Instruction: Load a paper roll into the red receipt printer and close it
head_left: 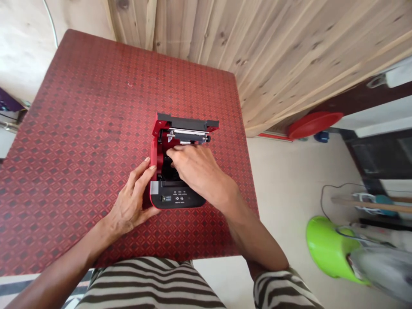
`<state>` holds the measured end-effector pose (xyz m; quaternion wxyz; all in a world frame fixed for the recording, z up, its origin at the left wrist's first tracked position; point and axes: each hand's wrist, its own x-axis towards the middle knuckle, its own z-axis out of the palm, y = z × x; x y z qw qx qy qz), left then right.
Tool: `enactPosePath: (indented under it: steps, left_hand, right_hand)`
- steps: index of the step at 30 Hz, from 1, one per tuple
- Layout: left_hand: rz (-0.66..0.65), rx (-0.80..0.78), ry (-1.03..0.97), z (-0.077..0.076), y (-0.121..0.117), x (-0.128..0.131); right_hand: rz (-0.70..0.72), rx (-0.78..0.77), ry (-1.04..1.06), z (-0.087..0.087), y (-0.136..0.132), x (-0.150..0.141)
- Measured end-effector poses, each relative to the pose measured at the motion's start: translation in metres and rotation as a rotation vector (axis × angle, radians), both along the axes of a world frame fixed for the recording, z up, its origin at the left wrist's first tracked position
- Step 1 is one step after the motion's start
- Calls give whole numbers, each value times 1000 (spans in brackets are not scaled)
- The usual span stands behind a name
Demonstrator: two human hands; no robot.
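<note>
A small red and black printer (175, 195) sits near the front right of the red patterned table (80, 141), its lid (188, 123) swung open toward the far side. My left hand (133, 199) rests flat against the printer's left side, fingers stretched along the red casing. My right hand (196, 171) reaches from the right into the open compartment, fingers curled down inside; whatever they touch or hold is hidden beneath the hand. A metal roller bar (188, 135) shows under the raised lid.
A wooden plank wall (289, 56) runs behind and to the right of the table. On the floor at the right are a red disc-shaped object (313, 123), a bright green plastic stool (331, 251), and cables. My striped clothing (144, 285) shows at the bottom.
</note>
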<state>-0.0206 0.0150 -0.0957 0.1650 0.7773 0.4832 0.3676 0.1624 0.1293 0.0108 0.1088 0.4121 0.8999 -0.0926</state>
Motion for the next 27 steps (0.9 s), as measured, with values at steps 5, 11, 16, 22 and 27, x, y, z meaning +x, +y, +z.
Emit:
enactPosePath:
  steps: [5, 11, 16, 22, 27]
  left_hand:
    - [-4, 23, 1, 0, 1, -1]
    - [-2, 9, 6, -2, 0, -2]
    - [3, 32, 14, -1, 0, -1]
    - [14, 5, 11, 2, 0, -1]
    - [-23, -141, -32, 25, -4, -14]
  right_hand:
    - [-28, -41, 31, 6, -4, 4]
    - [31, -143, 420, 23, -19, 38]
    - [97, -179, 466, 11, -17, 44]
    - [60, -93, 512, -4, -16, 42]
    - [48, -45, 695, -5, -34, 48]
